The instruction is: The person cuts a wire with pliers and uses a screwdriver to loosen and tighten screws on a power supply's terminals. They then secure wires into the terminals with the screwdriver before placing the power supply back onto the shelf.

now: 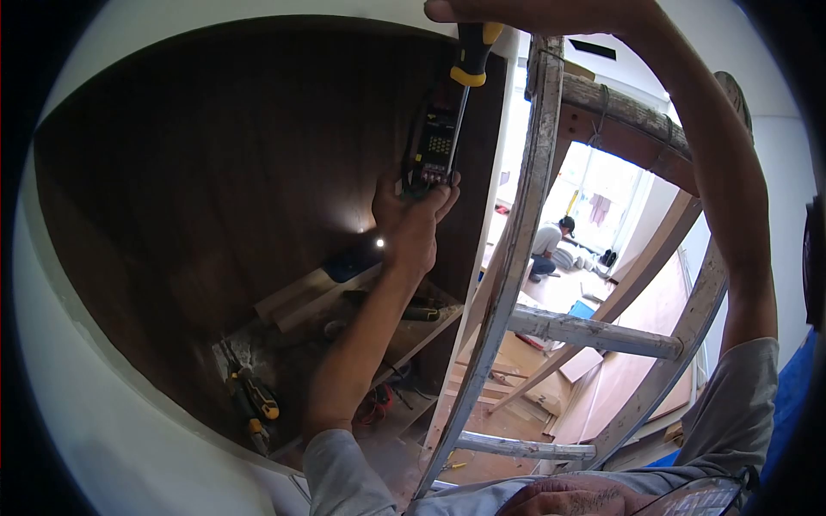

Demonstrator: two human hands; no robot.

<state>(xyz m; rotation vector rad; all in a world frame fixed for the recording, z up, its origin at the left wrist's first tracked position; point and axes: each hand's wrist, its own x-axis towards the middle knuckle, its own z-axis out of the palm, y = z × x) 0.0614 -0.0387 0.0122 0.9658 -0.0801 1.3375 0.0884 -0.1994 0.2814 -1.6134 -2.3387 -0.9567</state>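
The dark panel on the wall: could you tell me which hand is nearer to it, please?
Left. The left hand touches the panel's lower edge; the right hand is above it, gripping the screwdriver.

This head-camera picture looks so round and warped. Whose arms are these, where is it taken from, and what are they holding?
The camera sits on a person's head and looks forward and down through a very wide lens, so straight edges bend. Both arms belong to that person, who seems to be up on a wooden ladder.

The right hand, at the top edge, has its grip on a black and yellow screwdriver pointing down. The left hand holds a small dark device with buttons against a dark wooden panel.

Below, tools lie on a plank. In the bright room beyond, another person crouches on the floor.
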